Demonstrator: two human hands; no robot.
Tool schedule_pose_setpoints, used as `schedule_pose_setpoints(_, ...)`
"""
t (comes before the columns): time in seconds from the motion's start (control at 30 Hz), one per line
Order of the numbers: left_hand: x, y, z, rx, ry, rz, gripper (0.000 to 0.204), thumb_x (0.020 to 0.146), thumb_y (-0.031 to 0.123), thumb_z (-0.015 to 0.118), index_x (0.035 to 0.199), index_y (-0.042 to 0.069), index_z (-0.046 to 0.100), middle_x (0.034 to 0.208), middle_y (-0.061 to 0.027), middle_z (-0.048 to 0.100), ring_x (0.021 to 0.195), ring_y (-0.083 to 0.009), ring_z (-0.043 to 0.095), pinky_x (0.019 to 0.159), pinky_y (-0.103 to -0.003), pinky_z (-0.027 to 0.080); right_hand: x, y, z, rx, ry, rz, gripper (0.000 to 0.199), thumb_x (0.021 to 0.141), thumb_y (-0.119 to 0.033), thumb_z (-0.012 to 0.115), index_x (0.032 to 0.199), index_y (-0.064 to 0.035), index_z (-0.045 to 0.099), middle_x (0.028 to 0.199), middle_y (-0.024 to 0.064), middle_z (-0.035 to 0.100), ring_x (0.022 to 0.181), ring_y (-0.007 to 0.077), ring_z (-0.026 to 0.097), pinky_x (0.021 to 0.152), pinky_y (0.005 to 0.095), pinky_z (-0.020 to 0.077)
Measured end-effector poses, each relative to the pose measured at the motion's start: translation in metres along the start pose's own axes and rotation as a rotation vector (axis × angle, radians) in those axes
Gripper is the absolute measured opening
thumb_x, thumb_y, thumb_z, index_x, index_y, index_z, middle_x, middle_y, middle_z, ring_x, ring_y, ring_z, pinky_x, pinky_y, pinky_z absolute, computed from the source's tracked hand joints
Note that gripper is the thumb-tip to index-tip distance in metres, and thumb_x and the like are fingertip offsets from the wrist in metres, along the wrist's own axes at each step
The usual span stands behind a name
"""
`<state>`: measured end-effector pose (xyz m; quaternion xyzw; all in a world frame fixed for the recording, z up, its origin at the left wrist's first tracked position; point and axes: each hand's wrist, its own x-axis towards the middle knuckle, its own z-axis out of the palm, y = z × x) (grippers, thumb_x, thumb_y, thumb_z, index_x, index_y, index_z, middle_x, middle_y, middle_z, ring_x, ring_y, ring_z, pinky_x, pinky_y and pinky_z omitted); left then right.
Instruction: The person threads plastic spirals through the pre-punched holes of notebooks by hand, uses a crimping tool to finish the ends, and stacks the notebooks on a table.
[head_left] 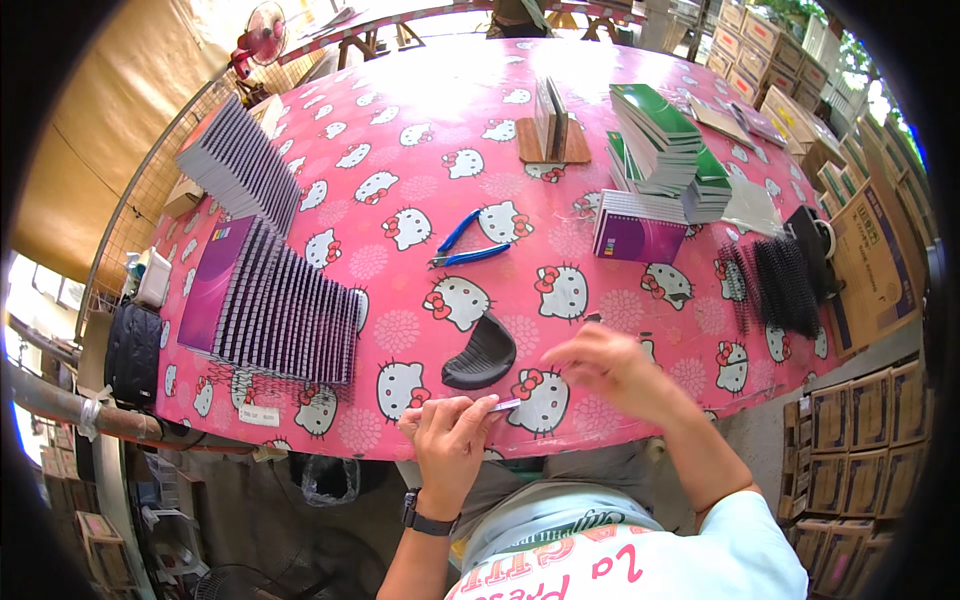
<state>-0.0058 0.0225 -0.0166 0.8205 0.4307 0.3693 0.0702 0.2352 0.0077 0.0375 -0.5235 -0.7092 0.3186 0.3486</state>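
Note:
Near the table's front edge, my left hand (447,430) is closed with thumb and fingers pinching a small thin pale strip (507,405). My right hand (608,368) hovers to the right, its fingers loosely bent and a little apart, with no object visible in them. Between and beyond the hands lies a black curved piece with a ribbed surface (480,354). Farther out rest blue-handled cutting pliers (480,256), their handles spread. A tall stack of spiral-bound purple notebooks (270,300) stands left of my left hand.
A second notebook stack (240,165) leans at the far left. Ahead stand a wooden stand (553,142), green-covered books (655,135) and a purple spiral notebook (640,228). Black binding coils (785,285) lie at the right, beside a cardboard box (875,255). Pink patterned cloth covers the table (400,280).

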Motion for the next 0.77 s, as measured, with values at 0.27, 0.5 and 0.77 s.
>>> schedule_pose_setpoints(0.27,0.005,0.006,-0.001,-0.05,0.006,-0.008,0.016,0.074,0.021,0.076,0.089,0.019,0.071,0.079,0.0055,0.057,0.077,-0.0142,0.052,0.079,-0.035,0.028,0.004,0.011,0.021,0.073,-0.11,-0.063,0.021,0.08,-0.004,0.069,0.1,-0.0112,0.068,0.087,0.008,0.056,0.08,0.0248,0.06,0.068,0.0355,0.0496)
schedule_pose_setpoints(0.5,0.005,0.006,-0.002,-0.053,-0.01,-0.025,0.017,0.073,0.019,0.076,0.089,0.019,0.07,0.081,0.0052,0.058,0.079,-0.0145,0.053,0.08,-0.035,0.028,0.003,0.016,0.019,0.069,-0.254,-0.052,0.02,0.08,-0.003,0.069,0.1,-0.0072,0.066,0.091,0.0096,0.06,0.081,0.0246,0.062,0.068,0.0363,0.0504)
schedule_pose_setpoints(0.77,0.009,0.015,0.0,-0.12,-0.117,-0.008,0.042,0.073,0.022,0.077,0.112,0.018,0.063,0.099,0.0006,0.063,0.094,-0.0158,0.055,0.088,-0.038,0.03,0.008,0.006,0.021,0.091,-0.36,0.11,0.028,0.091,-0.013,0.06,0.119,-0.0078,0.057,0.119,0.0147,0.061,0.091,0.0214,0.067,0.073,0.0319,0.0526)
